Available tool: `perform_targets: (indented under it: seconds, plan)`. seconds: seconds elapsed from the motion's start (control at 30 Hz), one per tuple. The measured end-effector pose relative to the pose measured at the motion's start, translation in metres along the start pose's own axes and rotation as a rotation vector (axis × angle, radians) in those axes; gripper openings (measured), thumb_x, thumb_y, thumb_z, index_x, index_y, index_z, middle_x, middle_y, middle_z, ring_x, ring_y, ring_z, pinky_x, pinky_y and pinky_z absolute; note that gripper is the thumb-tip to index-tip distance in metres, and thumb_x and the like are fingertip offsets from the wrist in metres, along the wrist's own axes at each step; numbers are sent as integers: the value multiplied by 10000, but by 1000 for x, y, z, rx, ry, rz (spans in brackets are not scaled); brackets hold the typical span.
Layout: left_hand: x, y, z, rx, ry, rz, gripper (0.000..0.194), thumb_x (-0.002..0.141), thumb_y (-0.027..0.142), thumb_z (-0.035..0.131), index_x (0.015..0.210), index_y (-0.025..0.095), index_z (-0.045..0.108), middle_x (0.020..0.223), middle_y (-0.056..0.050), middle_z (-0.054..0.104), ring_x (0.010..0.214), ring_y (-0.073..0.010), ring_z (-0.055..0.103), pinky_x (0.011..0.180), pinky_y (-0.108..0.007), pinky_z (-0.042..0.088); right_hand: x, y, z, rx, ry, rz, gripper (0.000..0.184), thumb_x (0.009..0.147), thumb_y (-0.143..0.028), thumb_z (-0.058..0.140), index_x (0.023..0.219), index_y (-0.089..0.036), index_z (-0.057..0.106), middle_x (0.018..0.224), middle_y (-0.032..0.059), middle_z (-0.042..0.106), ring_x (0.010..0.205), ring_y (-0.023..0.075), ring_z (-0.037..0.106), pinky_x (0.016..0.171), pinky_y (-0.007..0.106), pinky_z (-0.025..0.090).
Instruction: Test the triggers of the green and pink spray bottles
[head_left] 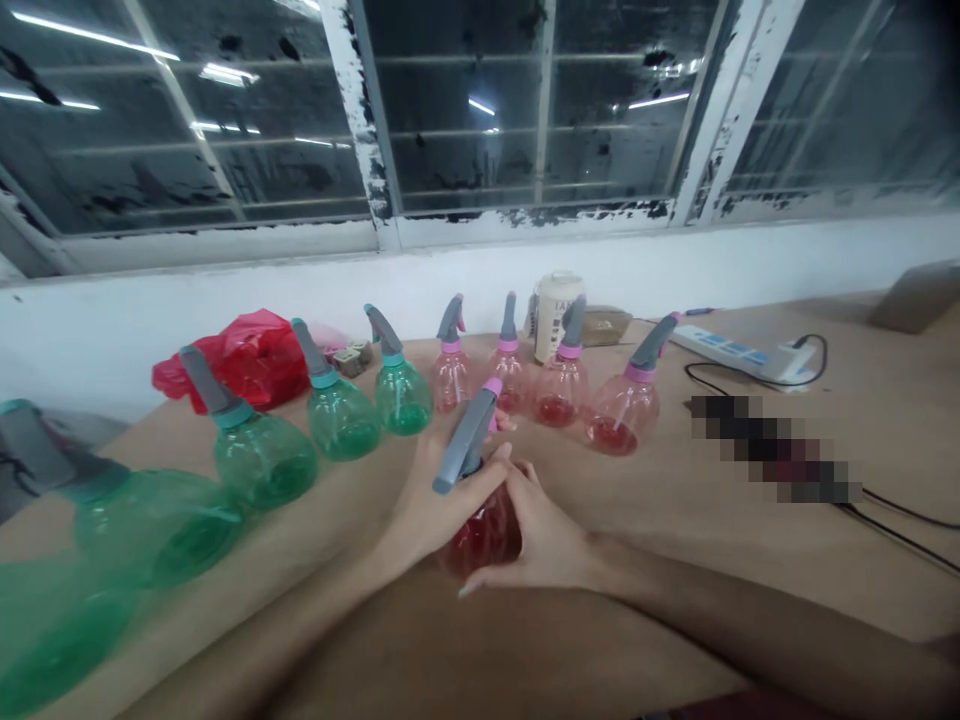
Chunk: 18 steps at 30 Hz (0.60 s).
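Note:
A red spray bottle [480,540] with a grey and pink trigger head stands in front of me, between both hands. My left hand [431,490] wraps round its neck, just below the head, and some of its fingers are hidden behind the bottle. Against the round body is my right hand [553,535], its thumb at the front and its fingers meeting the left hand near the neck. Beyond my hands, several pink spray bottles [622,410] form a row. Several green spray bottles [341,420] curve off toward the near left.
A red plastic bag [251,355] lies at the back left of the table. By the wall stands a paper cup [556,315]. A white power strip [742,355] with a plugged-in cable is at the right. A cardboard box [919,297] sits at the far right.

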<state>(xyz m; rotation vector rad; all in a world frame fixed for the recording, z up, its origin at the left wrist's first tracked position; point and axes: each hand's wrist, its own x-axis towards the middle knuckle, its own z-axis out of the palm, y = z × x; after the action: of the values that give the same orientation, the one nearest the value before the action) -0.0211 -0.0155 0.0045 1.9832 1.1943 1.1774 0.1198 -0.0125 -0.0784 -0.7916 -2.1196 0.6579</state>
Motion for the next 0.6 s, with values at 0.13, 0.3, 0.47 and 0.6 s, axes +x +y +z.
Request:
perform_targets:
  seconds: [0.13, 0.3, 0.47, 0.6]
  plan:
    - [0, 4, -2, 40, 29, 74, 66, 805, 281, 561, 804, 215, 564, 716, 16, 626, 644, -146, 601, 665, -290, 505, -1, -5, 1, 12, 9, 39, 1102, 460, -582, 819, 1369, -198, 327, 1363, 129, 468, 1229, 331, 418, 1041, 508, 309]
    - [0, 5, -3, 95, 34, 98, 164, 806, 294, 552, 671, 208, 518, 586, 39, 520, 543, -120, 502, 571, -269, 454, -4, -10, 1, 14, 12, 87, 1101, 438, -547, 839, 1371, -218, 354, 1318, 120, 505, 1171, 340, 465, 998, 522, 354]
    - [0, 2, -2, -35, -17, 64, 116, 816, 277, 565, 899, 204, 600, 768, -3, 643, 750, -157, 623, 732, -294, 506, -5, -10, -1, -2, 34, 88, 1124, 453, -529, 843, 1395, -225, 310, 1307, 122, 510, 1163, 325, 476, 987, 513, 373]
    - [-2, -1, 1, -22, 16, 50, 137, 822, 283, 565, 922, 211, 626, 608, 24, 608, 683, -166, 631, 654, -289, 514, -4, -9, -2, -19, 30, 104, 1082, 447, -544, 839, 1355, -202, 359, 1271, 130, 538, 1163, 335, 476, 988, 527, 366]
